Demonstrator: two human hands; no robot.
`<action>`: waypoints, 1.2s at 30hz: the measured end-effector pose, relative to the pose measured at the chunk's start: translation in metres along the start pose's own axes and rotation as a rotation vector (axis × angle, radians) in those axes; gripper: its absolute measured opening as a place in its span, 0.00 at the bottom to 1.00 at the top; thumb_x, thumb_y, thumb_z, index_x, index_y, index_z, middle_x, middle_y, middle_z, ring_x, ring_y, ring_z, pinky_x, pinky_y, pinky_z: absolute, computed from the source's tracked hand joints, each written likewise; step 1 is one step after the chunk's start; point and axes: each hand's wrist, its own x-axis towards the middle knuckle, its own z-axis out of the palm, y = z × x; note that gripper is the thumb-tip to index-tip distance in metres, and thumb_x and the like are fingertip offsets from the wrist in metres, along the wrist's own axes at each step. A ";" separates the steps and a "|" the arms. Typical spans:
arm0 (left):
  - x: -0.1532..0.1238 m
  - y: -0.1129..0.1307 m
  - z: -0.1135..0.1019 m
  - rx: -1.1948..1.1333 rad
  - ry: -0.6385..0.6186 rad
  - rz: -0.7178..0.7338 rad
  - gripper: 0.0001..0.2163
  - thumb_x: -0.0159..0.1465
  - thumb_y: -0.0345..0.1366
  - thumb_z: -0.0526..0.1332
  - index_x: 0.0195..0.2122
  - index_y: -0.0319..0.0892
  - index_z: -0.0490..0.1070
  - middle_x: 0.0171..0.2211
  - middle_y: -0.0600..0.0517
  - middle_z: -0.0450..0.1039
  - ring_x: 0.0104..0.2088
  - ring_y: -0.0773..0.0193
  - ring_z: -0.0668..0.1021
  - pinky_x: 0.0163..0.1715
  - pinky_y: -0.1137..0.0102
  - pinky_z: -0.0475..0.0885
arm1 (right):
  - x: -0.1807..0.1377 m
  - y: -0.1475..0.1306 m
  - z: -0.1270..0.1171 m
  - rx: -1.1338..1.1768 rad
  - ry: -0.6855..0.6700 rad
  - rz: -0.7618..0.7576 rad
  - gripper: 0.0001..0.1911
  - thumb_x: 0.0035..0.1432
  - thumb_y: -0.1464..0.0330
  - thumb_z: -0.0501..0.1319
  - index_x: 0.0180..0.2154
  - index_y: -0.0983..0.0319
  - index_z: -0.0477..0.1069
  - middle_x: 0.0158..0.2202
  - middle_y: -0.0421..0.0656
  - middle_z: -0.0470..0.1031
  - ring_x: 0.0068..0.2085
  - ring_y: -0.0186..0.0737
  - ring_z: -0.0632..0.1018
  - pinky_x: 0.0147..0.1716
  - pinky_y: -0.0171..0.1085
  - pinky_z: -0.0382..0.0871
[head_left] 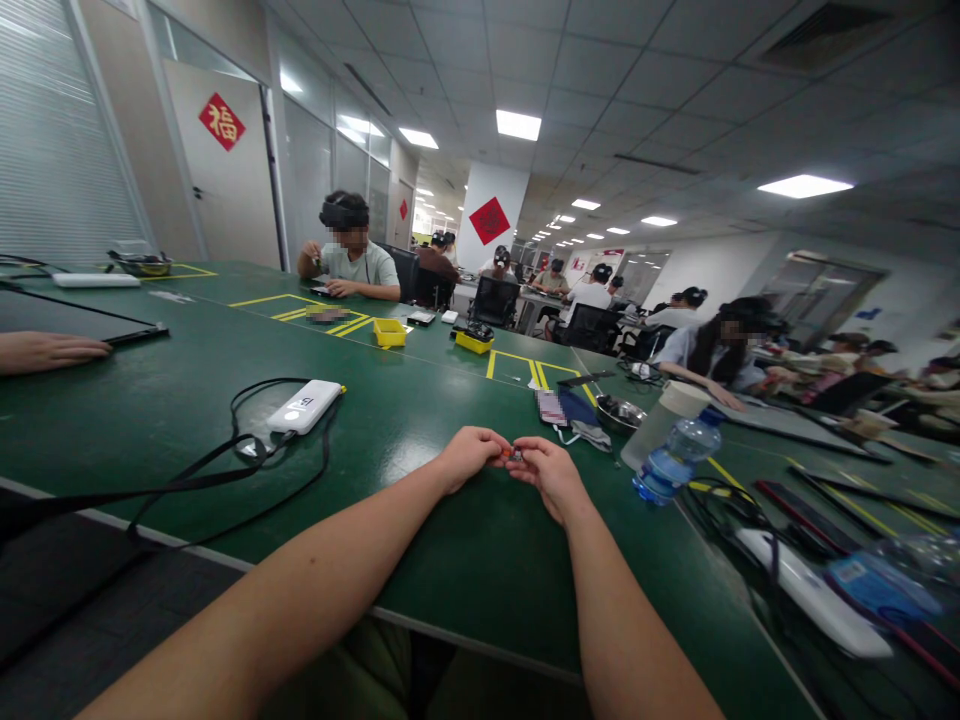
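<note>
Close together over the green table, my two hands meet fingertip to fingertip. My left hand point(474, 456) is closed in a pinch on a small orange piece point(506, 452). Opposite it, my right hand point(550, 474) pinches a small silvery piece point(517, 455). Both pieces are too small for their kind to be made out, and fingers partly cover them. Whether the two pieces are joined or merely touching, I cannot tell.
On the green table point(390, 400), a white power bank point(306, 407) with black cables lies left. To the right stand a water bottle point(679, 455), a pale tumbler point(660, 425) and a metal bowl point(621, 412). Farther off are yellow trays point(389, 334) and several seated people.
</note>
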 end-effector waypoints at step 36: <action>0.002 -0.004 -0.001 0.021 0.010 0.038 0.08 0.50 0.23 0.57 0.30 0.35 0.73 0.28 0.49 0.75 0.24 0.72 0.74 0.30 0.75 0.69 | -0.004 -0.002 0.001 -0.019 0.010 -0.044 0.13 0.46 0.72 0.61 0.38 0.63 0.67 0.32 0.44 0.76 0.29 0.36 0.79 0.27 0.33 0.74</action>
